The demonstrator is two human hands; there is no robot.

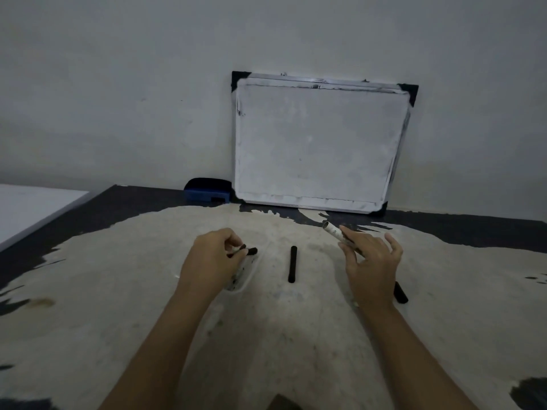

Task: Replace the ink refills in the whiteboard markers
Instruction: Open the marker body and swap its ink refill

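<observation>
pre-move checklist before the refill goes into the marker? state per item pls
1. Right hand has the marker body held: ok, fingers hold it, open end up and away from the person.
2. Open end of the body clear: cannot tell, too small to see inside.
3. Left hand has a refill ready: ok, it pinches a thin black stick over the clear plastic pack.
4. Whether that stick is new or used: cannot tell.
5. Loose black stick out of the way: ok, it lies on the table between the hands, touched by neither.
6. Black piece by the right wrist: ok, on the table, partly hidden.
</observation>
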